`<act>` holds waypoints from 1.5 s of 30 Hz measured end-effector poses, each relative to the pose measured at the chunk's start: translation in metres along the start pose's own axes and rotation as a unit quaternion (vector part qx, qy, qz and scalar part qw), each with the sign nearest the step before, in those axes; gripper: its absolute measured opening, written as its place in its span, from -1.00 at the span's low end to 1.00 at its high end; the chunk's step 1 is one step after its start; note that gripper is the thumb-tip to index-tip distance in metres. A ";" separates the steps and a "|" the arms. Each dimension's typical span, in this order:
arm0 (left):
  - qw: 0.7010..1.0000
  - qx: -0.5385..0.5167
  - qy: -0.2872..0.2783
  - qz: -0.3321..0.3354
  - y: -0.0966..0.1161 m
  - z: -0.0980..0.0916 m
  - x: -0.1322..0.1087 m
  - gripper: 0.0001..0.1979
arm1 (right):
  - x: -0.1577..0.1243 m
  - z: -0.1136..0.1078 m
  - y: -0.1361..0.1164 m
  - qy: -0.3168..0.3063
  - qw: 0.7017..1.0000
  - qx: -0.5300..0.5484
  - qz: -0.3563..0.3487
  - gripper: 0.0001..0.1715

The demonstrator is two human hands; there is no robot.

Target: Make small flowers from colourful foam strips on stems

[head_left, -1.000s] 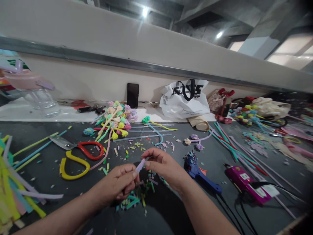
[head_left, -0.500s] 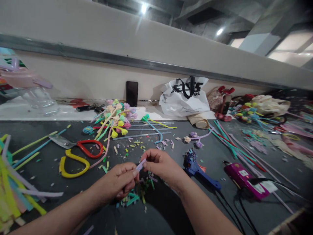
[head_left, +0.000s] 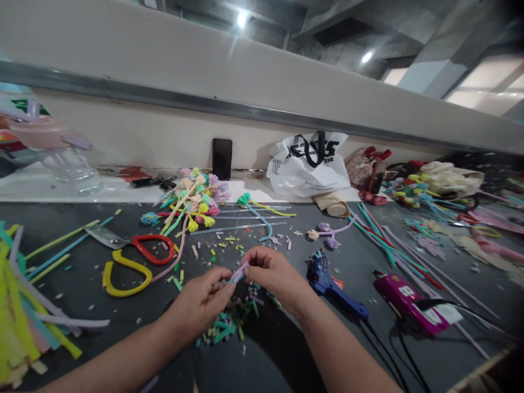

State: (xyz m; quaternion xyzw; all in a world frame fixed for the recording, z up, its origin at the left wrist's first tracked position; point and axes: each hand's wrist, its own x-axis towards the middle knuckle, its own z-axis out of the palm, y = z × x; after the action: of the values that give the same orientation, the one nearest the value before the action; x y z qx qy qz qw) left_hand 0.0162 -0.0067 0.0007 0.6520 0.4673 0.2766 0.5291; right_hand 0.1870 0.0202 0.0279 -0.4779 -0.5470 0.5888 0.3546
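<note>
A short lilac strip, like a piece of pipe cleaner (head_left: 239, 272), is pinched between both hands above the dark table. My left hand (head_left: 207, 297) holds its lower end between thumb and fingers. At the upper end, my right hand (head_left: 268, 270) grips it with thumb and forefinger. Beneath the hands lies a heap of small green, yellow and lilac offcuts (head_left: 225, 330). Scissors (head_left: 135, 262) with one red and one yellow handle rest left of my left hand. A blue glue gun (head_left: 335, 289) lies to the right of my right hand.
A bundle of fuzzy flowers (head_left: 192, 202) lies behind the hands. Loose coloured strips (head_left: 33, 311) spread at left. Long stems (head_left: 409, 256) and a magenta box with cables (head_left: 411, 303) are at right. A white bag (head_left: 309, 169) and a phone (head_left: 221, 158) stand by the wall.
The fingers of my left hand have loosened and spread slightly around the lilac strip. Both hands have shifted a little to the right, and the strip stays between them.
</note>
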 end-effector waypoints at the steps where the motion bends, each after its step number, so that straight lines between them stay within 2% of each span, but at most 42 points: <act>1: 0.999 0.032 0.008 0.016 0.000 -0.001 0.000 -0.77 | 0.000 0.001 0.001 0.000 1.000 -0.003 -0.002 -0.90; 8: 0.987 0.134 0.023 0.081 -0.006 0.000 -0.002 -0.76 | -0.001 0.003 0.001 -0.011 1.000 -0.010 0.004 -0.90; 15: 0.986 0.147 0.007 0.074 -0.006 0.003 -0.007 -0.75 | -0.002 0.003 0.004 -0.022 1.000 -0.020 -0.004 -0.87; 21: 0.985 0.162 0.026 0.060 0.000 0.003 -0.004 -0.74 | -0.003 0.005 0.002 -0.012 1.000 -0.021 -0.002 -0.88; 35: 0.984 0.174 0.016 0.045 0.004 0.001 -0.006 -0.79 | -0.001 0.006 0.005 -0.006 1.000 -0.012 0.011 -0.88; 45: 0.981 0.187 0.010 0.047 0.003 0.001 -0.006 -0.70 | -0.002 0.004 0.003 -0.023 0.999 -0.017 0.015 -0.90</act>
State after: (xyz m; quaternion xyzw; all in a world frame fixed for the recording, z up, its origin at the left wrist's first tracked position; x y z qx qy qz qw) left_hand 0.0156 -0.0123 0.0039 0.7578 0.4849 0.2154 0.3797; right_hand 0.1841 0.0169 0.0255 -0.4781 -0.5573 0.5962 0.3246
